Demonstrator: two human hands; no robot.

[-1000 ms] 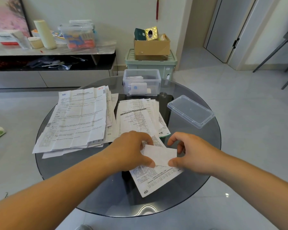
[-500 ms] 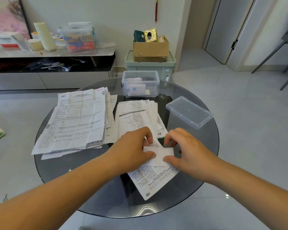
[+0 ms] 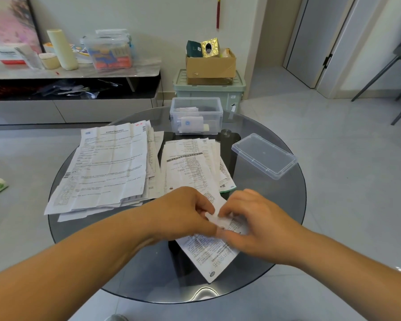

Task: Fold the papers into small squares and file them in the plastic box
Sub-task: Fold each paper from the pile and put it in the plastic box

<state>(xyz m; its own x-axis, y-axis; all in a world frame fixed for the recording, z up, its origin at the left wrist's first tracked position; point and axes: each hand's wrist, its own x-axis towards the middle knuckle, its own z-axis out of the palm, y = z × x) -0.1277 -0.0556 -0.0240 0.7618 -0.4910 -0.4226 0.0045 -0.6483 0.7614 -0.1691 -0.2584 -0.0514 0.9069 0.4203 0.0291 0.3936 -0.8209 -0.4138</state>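
The small folded paper sits between the two hands, just above the near part of the round glass table. The left hand pinches its left edge with curled fingers and thumb. The right hand closes over its right side, fingertips bent onto the sheet. The picture is blurred here, so I cannot tell how many folds the piece already has, but it looks close to a small square.

Directly under both hands lies a printed leaflet, open and flat, its near end pointing toward the person. Just beyond the knuckles is a narrow stack of leaflets. To the far left of the left hand spreads a larger pile of creased sheets. None of these is folded.

Well beyond the hands, at the far edge of the table, stands the clear plastic box, open, with a few folded squares already inside. Its lid lies apart on the glass, ahead and to the right of the right hand.

As a judgement, the task is at an early stage. A handful of papers are filed, one is being creased in the hands, and both piles plus the leaflet underneath are left to do. The piece in hand would next need its last crease pressed and a reach forward to the box.
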